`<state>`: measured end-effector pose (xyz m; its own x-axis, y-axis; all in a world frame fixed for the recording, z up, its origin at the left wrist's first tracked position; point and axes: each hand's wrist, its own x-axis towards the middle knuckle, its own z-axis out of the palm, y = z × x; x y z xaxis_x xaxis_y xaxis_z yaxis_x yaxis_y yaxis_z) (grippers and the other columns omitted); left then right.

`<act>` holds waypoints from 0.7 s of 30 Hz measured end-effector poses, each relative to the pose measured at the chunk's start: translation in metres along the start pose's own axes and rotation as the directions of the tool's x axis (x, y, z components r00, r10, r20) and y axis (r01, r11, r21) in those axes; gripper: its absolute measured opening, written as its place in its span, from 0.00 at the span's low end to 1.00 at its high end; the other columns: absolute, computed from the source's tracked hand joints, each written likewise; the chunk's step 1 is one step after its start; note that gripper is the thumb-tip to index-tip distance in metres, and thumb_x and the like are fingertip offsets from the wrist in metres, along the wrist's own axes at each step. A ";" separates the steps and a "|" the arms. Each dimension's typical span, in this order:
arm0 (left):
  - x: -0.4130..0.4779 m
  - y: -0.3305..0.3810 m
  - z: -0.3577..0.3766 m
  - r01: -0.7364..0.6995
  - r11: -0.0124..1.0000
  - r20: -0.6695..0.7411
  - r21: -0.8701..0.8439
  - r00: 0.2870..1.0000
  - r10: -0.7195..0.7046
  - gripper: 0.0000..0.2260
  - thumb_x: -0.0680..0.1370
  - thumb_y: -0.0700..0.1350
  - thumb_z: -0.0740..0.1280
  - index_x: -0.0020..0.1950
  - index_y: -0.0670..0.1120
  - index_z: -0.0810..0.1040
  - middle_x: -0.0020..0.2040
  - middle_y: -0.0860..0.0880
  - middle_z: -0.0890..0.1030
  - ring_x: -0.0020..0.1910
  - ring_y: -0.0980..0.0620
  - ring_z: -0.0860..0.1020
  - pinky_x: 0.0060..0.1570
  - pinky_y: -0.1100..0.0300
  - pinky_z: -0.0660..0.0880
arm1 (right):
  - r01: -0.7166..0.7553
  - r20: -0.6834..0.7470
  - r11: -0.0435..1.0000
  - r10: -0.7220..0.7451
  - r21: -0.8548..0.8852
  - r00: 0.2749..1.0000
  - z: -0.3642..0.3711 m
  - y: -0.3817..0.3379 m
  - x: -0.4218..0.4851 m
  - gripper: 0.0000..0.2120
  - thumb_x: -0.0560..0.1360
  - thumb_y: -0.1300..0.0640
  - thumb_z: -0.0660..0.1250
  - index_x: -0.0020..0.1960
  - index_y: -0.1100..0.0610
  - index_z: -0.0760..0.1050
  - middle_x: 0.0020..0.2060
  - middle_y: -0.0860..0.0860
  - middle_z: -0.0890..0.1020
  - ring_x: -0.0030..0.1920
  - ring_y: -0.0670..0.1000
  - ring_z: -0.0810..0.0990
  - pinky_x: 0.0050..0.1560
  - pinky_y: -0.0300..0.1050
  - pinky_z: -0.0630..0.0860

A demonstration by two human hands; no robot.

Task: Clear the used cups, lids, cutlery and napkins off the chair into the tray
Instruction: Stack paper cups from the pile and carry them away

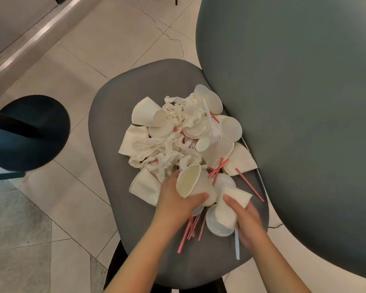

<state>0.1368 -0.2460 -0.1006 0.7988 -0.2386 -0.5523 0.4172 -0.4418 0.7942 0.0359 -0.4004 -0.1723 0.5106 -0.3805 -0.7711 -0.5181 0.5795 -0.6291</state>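
Barely begun, I judge: my left hand (178, 197) grips a paper cup (193, 182) and my right hand (244, 218) a crumpled cup (230, 206) at the chair's (106, 115) near edge; napkins (163, 149), lids (230, 129), straws (191, 229) remain heaped there, no tray visible.

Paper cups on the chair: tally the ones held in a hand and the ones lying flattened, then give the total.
Cups held: 2, the left-hand cup in the left hand and the right-hand cup in the right hand.
Flattened cups lying loose: 3, the far-left flat cup, the near-left flat cup and the right flat cup.
Total: 5
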 end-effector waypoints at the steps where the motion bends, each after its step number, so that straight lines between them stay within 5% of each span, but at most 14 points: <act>1: 0.005 -0.004 -0.003 -0.011 0.994 -0.050 0.111 0.999 0.017 0.30 0.64 0.44 0.80 0.64 0.51 0.74 0.59 0.51 0.72 0.54 0.54 0.75 0.50 0.69 0.71 | 0.015 -0.003 0.999 -0.015 -0.041 1.000 0.001 -0.001 -0.001 0.24 0.63 0.56 0.77 0.58 0.48 0.76 0.49 0.49 0.86 0.50 0.49 0.85 0.49 0.46 0.80; 4: 0.018 -0.009 -0.008 -0.070 0.953 -0.118 0.296 0.987 0.109 0.35 0.64 0.46 0.80 0.68 0.50 0.71 0.68 0.51 0.59 0.56 0.61 0.64 0.49 0.82 0.59 | 0.078 0.012 0.982 -0.077 -0.172 0.997 0.000 0.000 -0.004 0.22 0.68 0.60 0.77 0.57 0.43 0.74 0.46 0.42 0.85 0.45 0.40 0.84 0.39 0.33 0.78; 8: 0.036 -0.004 -0.009 -0.073 0.930 -0.047 0.359 0.994 0.097 0.36 0.64 0.47 0.79 0.69 0.49 0.69 0.78 0.49 0.46 0.71 0.58 0.58 0.53 0.75 0.54 | 0.212 -0.001 0.915 -0.226 -0.344 0.974 -0.007 -0.015 -0.006 0.25 0.67 0.59 0.78 0.56 0.40 0.73 0.49 0.37 0.79 0.44 0.33 0.80 0.36 0.28 0.75; 10: 0.047 -0.002 -0.008 -0.013 0.945 -0.022 0.328 1.000 0.022 0.35 0.65 0.46 0.79 0.69 0.48 0.69 0.78 0.44 0.51 0.75 0.51 0.56 0.57 0.68 0.57 | 0.251 -0.021 0.893 -0.279 -0.373 0.960 -0.012 -0.024 -0.002 0.26 0.67 0.58 0.78 0.56 0.37 0.71 0.50 0.36 0.78 0.46 0.35 0.78 0.39 0.32 0.73; 13: 0.054 -0.004 -0.004 0.010 0.960 -0.036 0.278 0.999 0.000 0.34 0.65 0.45 0.79 0.69 0.48 0.70 0.70 0.45 0.64 0.59 0.54 0.66 0.54 0.66 0.62 | 0.236 -0.030 0.896 -0.266 -0.376 0.963 -0.018 -0.035 0.008 0.24 0.68 0.57 0.78 0.54 0.38 0.71 0.52 0.40 0.78 0.49 0.40 0.77 0.43 0.37 0.73; 18: 0.042 -0.004 -0.001 -0.048 0.975 -0.159 0.219 0.984 0.084 0.34 0.65 0.44 0.79 0.68 0.49 0.70 0.61 0.51 0.66 0.54 0.58 0.65 0.52 0.69 0.62 | 0.163 0.045 0.889 -0.160 -0.427 0.986 -0.014 -0.032 0.016 0.23 0.66 0.57 0.79 0.51 0.37 0.73 0.49 0.37 0.80 0.45 0.37 0.80 0.35 0.29 0.74; 21: 0.030 0.003 -0.005 -0.172 0.966 -0.200 0.195 0.957 0.211 0.33 0.64 0.44 0.79 0.67 0.51 0.71 0.58 0.54 0.66 0.51 0.69 0.66 0.48 0.81 0.61 | 0.133 0.041 0.897 -0.127 -0.423 0.991 -0.009 -0.026 0.018 0.22 0.66 0.57 0.79 0.51 0.39 0.74 0.48 0.39 0.81 0.46 0.39 0.80 0.36 0.31 0.73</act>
<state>0.1646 -0.2499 -0.1134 0.9390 -0.1483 -0.3102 0.1807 -0.5546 0.8123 0.0522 -0.4285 -0.1703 0.6000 -0.4216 -0.6800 -0.6867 0.1646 -0.7080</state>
